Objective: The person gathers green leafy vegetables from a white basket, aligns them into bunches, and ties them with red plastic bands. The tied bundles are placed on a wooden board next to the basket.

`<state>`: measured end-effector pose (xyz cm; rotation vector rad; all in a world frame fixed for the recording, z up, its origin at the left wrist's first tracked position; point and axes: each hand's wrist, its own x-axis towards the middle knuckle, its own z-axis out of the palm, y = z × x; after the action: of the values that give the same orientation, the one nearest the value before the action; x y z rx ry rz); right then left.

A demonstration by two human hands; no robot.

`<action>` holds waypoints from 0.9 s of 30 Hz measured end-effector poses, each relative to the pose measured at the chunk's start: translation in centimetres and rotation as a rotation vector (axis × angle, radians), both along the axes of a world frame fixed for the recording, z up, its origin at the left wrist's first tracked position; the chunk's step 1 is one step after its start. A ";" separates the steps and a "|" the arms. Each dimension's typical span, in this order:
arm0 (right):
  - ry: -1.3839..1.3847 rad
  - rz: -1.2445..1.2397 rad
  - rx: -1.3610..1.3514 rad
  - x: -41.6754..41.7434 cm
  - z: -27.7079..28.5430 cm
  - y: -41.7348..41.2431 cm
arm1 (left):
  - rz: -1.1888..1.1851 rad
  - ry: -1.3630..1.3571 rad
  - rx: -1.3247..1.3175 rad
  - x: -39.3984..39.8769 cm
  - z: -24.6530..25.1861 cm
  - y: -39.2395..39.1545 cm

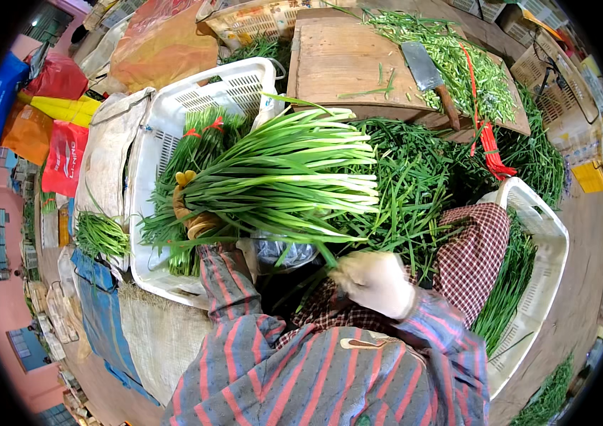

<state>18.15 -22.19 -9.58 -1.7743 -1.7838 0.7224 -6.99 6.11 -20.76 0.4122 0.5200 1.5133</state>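
My left hand (192,207), in a brownish glove with yellow fingertips, grips a large fanned bunch of garlic chives (291,175) by its leafy end, the pale stems pointing right. Beneath it, in a white plastic crate (144,213), lie chive bundles (205,128), tied with red bands. My right hand (379,282), in a pale glove, is blurred over my checked lap, just below the stems; whether it holds the green leaf beside it is unclear. A heap of loose green leaves (402,175) lies right of the bunch.
A cleaver (421,66) with a wooden handle rests on a wooden board (339,58) beside cut stem ends (472,80). Red ties (490,152) hang at the board's edge. Another white crate (552,234) with long chives stands at my right. Bags and sacks lie left.
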 end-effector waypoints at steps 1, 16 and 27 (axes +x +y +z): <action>-0.007 -0.034 0.066 1.8 1.0 -1.7 | 0.003 0.049 -0.017 -0.2 -0.6 -0.1; 2.246 -0.594 -0.234 1.1 -7.4 4.9 | -0.048 -0.057 -0.118 -2.1 -3.3 1.4; 0.062 -0.287 0.248 7.1 -4.6 0.0 | -0.275 -0.111 0.036 -5.3 -4.4 1.3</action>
<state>25.27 -22.18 -14.16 -1.7672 -1.4662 0.4152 -12.26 7.43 -25.14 0.4075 0.3345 1.2729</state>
